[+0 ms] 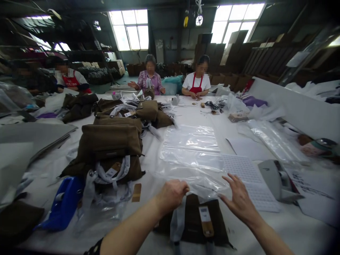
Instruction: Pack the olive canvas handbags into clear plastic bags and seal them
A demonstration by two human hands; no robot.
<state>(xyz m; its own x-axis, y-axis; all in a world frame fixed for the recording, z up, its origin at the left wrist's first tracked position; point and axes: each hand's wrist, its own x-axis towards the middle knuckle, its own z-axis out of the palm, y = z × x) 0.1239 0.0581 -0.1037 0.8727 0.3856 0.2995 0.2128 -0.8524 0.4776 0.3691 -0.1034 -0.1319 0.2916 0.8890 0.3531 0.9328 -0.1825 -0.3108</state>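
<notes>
Left hand point(173, 193) pinching plastic bag point(203, 185), right hand point(238, 198) spread at its edge, handbag point(192, 217) between wrists

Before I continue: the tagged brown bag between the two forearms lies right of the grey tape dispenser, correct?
No, the side is wrong: the head view shows the tagged brown bag between the two forearms lying left of the grey tape dispenser.

My left grip point(174, 194) pinches clear plastic point(203, 184) over a brown handbag point(191, 216) on the worktop point(186, 115); my right grip point(239, 199), fingers spread, is at the plastic's edge.
</notes>
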